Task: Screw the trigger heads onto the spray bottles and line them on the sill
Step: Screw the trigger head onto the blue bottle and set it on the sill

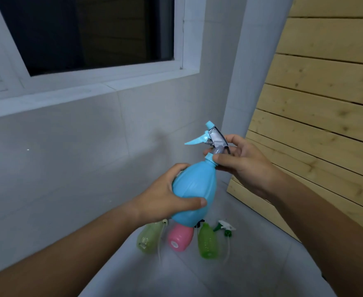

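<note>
I hold a round light-blue spray bottle (190,189) in mid-air, tilted a little to the right. My left hand (165,196) grips its belly from the left, thumb across the front. A blue and grey trigger head (213,138) sits on its neck, and my right hand (242,161) pinches the collar and the back of that head. On the floor below lie a pale green bottle (149,237), a pink bottle (180,237), a bright green bottle (207,241) and a loose green and white trigger head (224,228). The white window sill (73,95) runs across the upper left.
A dark window (86,31) sits above the sill in a grey tiled wall. Pale wooden planks (317,108) lean against the wall at the right, their lower edge near the bottles. A thin dip tube trails from the loose trigger head across the grey floor.
</note>
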`<state>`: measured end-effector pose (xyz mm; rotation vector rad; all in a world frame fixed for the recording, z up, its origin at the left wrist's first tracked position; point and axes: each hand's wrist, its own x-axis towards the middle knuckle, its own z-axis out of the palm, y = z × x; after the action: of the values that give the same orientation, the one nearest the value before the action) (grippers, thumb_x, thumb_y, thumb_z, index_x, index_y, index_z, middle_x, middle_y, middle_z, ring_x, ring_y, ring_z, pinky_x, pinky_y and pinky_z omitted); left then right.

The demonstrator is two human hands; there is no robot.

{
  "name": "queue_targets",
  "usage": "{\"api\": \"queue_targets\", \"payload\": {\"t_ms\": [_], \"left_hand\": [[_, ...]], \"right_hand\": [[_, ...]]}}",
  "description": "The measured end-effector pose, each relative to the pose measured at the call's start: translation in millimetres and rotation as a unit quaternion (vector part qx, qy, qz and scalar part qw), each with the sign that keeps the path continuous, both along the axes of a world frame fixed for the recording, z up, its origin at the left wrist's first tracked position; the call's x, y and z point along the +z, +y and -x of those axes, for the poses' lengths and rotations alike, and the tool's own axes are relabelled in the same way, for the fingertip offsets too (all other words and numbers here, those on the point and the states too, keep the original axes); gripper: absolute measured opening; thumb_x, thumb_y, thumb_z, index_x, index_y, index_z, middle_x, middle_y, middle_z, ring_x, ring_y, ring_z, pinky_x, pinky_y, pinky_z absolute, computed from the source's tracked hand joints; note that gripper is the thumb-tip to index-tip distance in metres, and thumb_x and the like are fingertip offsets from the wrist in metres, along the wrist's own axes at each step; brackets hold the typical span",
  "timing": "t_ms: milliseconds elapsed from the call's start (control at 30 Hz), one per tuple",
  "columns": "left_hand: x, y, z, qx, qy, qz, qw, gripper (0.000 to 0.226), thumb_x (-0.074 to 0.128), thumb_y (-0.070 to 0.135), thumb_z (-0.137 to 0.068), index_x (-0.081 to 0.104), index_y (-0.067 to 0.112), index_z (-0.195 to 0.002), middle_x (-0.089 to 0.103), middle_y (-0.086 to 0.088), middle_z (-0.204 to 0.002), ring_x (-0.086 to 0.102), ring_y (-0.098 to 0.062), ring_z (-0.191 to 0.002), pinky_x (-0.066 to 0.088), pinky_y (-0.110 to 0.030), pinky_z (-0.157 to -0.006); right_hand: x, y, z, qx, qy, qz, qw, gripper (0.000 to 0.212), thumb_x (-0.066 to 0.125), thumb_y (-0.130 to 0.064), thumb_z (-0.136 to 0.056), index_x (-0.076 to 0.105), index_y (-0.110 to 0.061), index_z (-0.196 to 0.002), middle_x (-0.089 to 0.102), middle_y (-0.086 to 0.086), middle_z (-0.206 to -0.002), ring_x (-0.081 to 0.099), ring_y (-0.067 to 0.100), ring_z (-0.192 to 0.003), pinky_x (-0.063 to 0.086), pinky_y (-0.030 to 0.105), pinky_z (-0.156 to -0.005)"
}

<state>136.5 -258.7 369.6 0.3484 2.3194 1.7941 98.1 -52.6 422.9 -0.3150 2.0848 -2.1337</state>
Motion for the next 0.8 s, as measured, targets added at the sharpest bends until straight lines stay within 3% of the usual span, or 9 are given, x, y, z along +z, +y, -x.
{"api": "queue_targets", "payload": {"t_ms": [133, 200, 300, 467, 600, 800], "left_hand": [[4, -2, 0, -0.030, -0.017, 0.004, 0.999, 0.063, 0.089, 0.021, -0.074, 0.057, 0.035, -0.127, 0.070, 0.008, -0.116, 0.073, -0.014, -0.104, 0.063, -0.040, -0.087], [4, 0, -1, -0.024, 0.002, 0.013, 1.000, 0.064, 0.089, 0.020, -0.074, 0.056, 0.034, -0.126, 0.069, 0.008, -0.115, 0.073, -0.013, -0.102, 0.064, -0.036, -0.084], [3, 5, -1, 0.003, 0.047, 0.055, 0.997, 0.068, 0.093, 0.029, -0.068, 0.053, 0.039, -0.123, 0.066, 0.010, -0.114, 0.070, -0.010, -0.100, 0.063, -0.033, -0.081], [-1, 12, -4, 0.031, 0.079, 0.100, 0.991, 0.075, 0.092, 0.043, -0.063, 0.047, 0.045, -0.124, 0.061, 0.013, -0.115, 0.066, -0.011, -0.103, 0.063, -0.038, -0.082], [-1, 17, -9, 0.035, 0.082, 0.144, 0.986, 0.081, 0.088, 0.052, -0.063, 0.041, 0.045, -0.129, 0.057, 0.014, -0.118, 0.064, -0.011, -0.103, 0.063, -0.038, -0.082], [3, 14, -10, 0.022, 0.024, 0.079, 0.996, 0.071, 0.090, 0.043, -0.065, 0.051, 0.041, -0.124, 0.067, 0.012, -0.113, 0.070, -0.009, -0.100, 0.063, -0.037, -0.083]], "right_hand": [[-1, 9, 2, 0.051, -0.015, -0.001, 0.999, 0.041, 0.061, 0.008, -0.087, 0.050, 0.000, -0.125, 0.069, 0.023, -0.113, 0.069, 0.023, -0.108, 0.058, 0.029, -0.085], [-2, 10, 3, 0.049, -0.013, -0.006, 0.999, 0.039, 0.063, 0.006, -0.087, 0.052, -0.002, -0.123, 0.071, 0.019, -0.107, 0.071, 0.022, -0.102, 0.058, 0.029, -0.084], [-5, 7, 3, 0.016, 0.007, -0.054, 0.998, 0.034, 0.067, -0.003, -0.087, 0.055, -0.003, -0.119, 0.071, 0.015, -0.103, 0.072, 0.021, -0.094, 0.059, 0.030, -0.085], [-10, 1, 0, -0.020, 0.036, -0.146, 0.988, 0.038, 0.068, -0.023, -0.089, 0.052, -0.017, -0.124, 0.067, 0.005, -0.112, 0.071, 0.012, -0.094, 0.059, 0.028, -0.085], [-14, 1, -2, -0.025, 0.051, -0.134, 0.989, 0.063, 0.068, -0.022, -0.089, 0.038, -0.026, -0.143, 0.058, -0.003, -0.128, 0.065, 0.011, -0.106, 0.059, 0.026, -0.083], [-14, 4, -4, -0.003, 0.073, -0.064, 0.995, 0.064, 0.067, -0.005, -0.088, 0.045, -0.027, -0.144, 0.064, 0.005, -0.128, 0.068, 0.017, -0.109, 0.057, 0.035, -0.091]]}}
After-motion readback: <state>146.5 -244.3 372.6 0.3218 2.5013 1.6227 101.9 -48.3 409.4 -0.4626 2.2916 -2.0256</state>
